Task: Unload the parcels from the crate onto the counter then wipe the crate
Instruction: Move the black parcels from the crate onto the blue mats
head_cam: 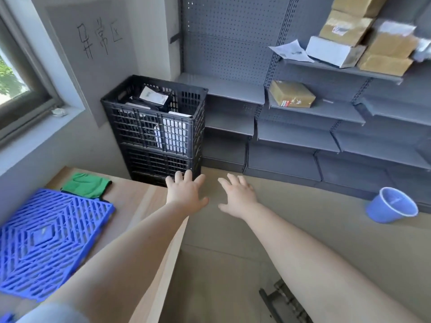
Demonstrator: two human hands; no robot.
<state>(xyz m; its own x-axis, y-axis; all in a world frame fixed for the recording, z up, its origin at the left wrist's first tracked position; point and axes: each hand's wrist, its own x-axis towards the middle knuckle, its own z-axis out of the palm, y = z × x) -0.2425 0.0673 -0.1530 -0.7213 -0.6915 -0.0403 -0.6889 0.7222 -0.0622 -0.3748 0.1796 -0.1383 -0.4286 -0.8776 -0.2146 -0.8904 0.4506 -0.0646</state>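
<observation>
Crate: a black slatted plastic crate (pixel 154 127) stands on the floor in the corner, stacked on what looks like a second black crate beneath it, between the grey wall and the shelving.
Parcels: dark and white packets (pixel 154 97) fill the upper crate to near its rim; a white one (pixel 173 134) shows through the front slats. How many lie inside cannot be told.
Left hand: the left hand (pixel 186 192) is stretched forward, fingers straight and spread, holding nothing, its fingertips lying in front of the lower crate in this view.
Right hand: the right hand (pixel 238 197) reaches out beside it, fingers likewise splayed and empty, over the bare floor.
Counter: a pale wooden counter (pixel 130 197) runs along the left under the window, its far end near the crate.
Cloth: a green cloth (pixel 87 184) lies on the counter's far end.
Blue panel: a blue lattice panel (pixel 44 241) lies flat on the counter, its far edge over the cloth.
Shelving: grey metal shelving (pixel 303 136) lines the far wall, with cardboard boxes (pixel 363 40) on the top right shelf and one box (pixel 291 94) lower down.
Bucket: a blue bucket (pixel 391 205) sits on the floor at right.
</observation>
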